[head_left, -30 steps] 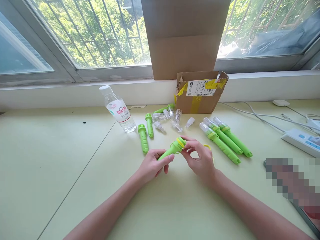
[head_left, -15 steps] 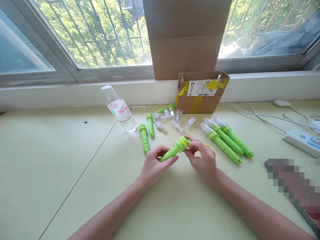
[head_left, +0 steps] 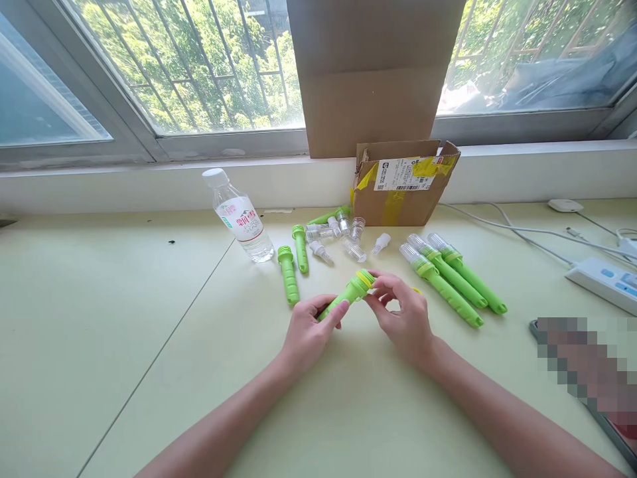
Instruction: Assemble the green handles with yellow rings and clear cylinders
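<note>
My left hand [head_left: 311, 332] is wrapped round a green plastic tube handle [head_left: 351, 292], its thumb pressed along the side. The handle tilts up to the right, its threaded end away from me. A yellow ring [head_left: 365, 278] sits around that threaded end. At the ring and the rim, the fingers of my right hand [head_left: 403, 315] are pinched; the fingertips are partly hidden behind the end. Another bit of yellow [head_left: 417, 290] shows just behind my right hand, mostly covered.
Left of centre lie green handles [head_left: 288, 275]. Clear caps [head_left: 354, 250] and white-topped nozzles [head_left: 381, 243] are scattered behind. Three capped green tubes [head_left: 442, 279] lie right. Around them are a water bottle [head_left: 243, 222], a cardboard box [head_left: 401, 199], a power strip [head_left: 604, 279] and a phone [head_left: 535, 330].
My left thumb has shifted up the handle towards its collar. The right fingers have moved slightly over the ring and rim. The view has shifted a little; the other things stay put.
</note>
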A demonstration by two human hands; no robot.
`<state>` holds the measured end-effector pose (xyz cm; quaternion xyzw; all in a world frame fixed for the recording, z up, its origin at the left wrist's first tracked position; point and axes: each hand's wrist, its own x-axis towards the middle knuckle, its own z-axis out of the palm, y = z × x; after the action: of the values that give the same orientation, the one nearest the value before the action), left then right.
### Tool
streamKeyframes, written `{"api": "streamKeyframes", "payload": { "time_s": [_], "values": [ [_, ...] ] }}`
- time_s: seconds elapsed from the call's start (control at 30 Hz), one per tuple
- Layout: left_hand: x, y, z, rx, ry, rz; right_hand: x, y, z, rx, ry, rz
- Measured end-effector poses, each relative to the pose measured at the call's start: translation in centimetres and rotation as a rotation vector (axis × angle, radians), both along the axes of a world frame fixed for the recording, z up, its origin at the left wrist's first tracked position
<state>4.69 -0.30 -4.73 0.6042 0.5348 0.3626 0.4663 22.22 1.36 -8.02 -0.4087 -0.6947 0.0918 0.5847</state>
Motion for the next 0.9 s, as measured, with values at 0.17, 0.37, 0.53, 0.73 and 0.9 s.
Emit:
{"api": "streamKeyframes", "payload": {
  "time_s": [0.17, 0.37, 0.53, 0.73, 0.9],
  "values": [
    [-0.15, 0.08, 0.09, -0.064, -0.043, -0.064, 0.04, -0.09, 0.22, -0.027, 0.009, 0.02],
    [-0.36, 0.19, 0.09, -0.134, -0.101, -0.124, 0.08, -0.17, 0.22, -0.035, 0.024, 0.042],
    [-0.38, 0.35, 0.38, -0.168, -0.108, -0.165, 0.08, -0.11, 0.0, -0.02, 0.034, 0.041],
    [0.0, 0.23, 0.5, -0.199, -0.11, -0.086, 0.03, -0.13, -0.09, 0.002, 0.03, 0.029],
    [0.1, 0.14, 0.36, -0.179, -0.145, -0.087, 0.02, -0.11, -0.13, 0.011, 0.004, 0.018]
  ]
}}
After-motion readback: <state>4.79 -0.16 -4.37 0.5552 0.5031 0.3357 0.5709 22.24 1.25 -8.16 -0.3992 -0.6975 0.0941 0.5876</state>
